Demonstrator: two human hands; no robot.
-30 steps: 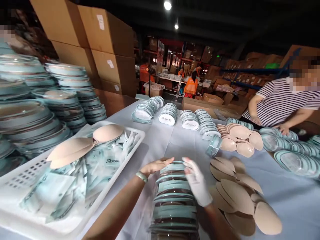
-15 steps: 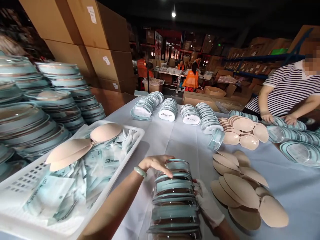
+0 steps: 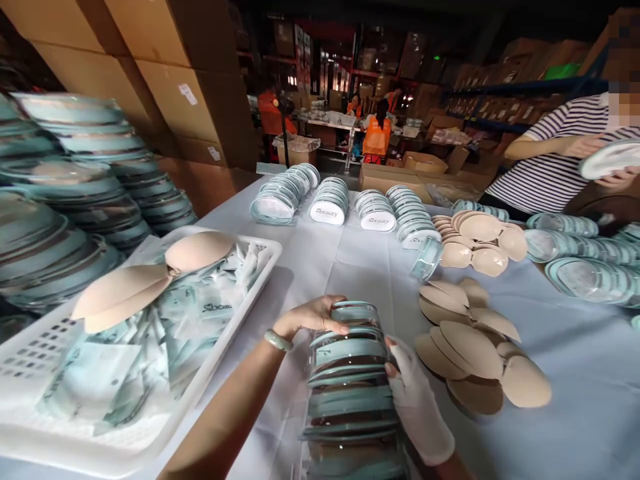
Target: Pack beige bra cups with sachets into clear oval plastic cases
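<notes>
A stack of clear, teal-rimmed cases (image 3: 350, 380) is lying in a row at the near edge of the table (image 3: 590, 413), running from the person's body toward the middle of the cloth. The left hand (image 3: 310, 317) is resting on the far end of the stack, its fingers curled over the top of the foremost case and lying close together, with a pale green bangle (image 3: 278, 341) sitting at the wrist. The right hand (image 3: 415, 400), wearing a white glove, is pressing flat against the right side of the stack, its fingers together and pointing toward the far end. Just to the right of the stack, a loose pile of beige pads (image 3: 475, 360) is spreading over the cloth. To the left, a white perforated tray (image 3: 30, 360) is occupying the near left corner, holding printed sachets with a beige cup pair (image 3: 150, 273) lying on top. Rows of white-faced lids (image 3: 327, 203) are standing on edge along the far edge of the table. Tall piles of filled cases (image 3: 75, 193) are rising past the left edge, in front of brown cartons (image 3: 165, 67). At the right edge, a person in a striped shirt (image 3: 550, 167) is holding a round case (image 3: 607, 159) in both hands.
</notes>
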